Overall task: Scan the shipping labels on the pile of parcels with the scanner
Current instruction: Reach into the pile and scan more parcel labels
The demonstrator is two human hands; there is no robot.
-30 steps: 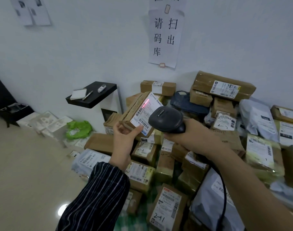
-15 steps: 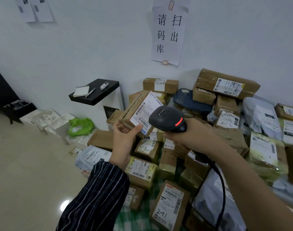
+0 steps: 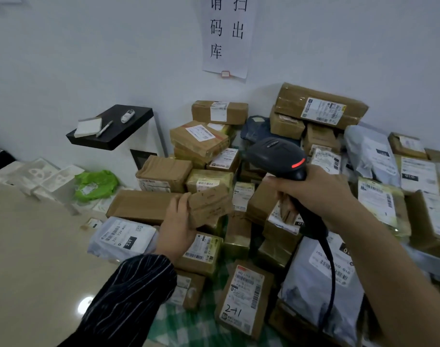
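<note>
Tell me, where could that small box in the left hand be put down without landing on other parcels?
The beige floor left of the grey mailer marked 231 is bare. The black shelf has a free strip beside its pen. The parcel pile against the wall is packed tight.

The pile of parcels (image 3: 276,196) lies against the wall (image 3: 89,58), right of the shelf (image 3: 114,136).

A small brown cardboard parcel (image 3: 209,206) is held tilted, plain side up, beside the black corded handheld scanner (image 3: 279,156) with its red light glowing.
</note>
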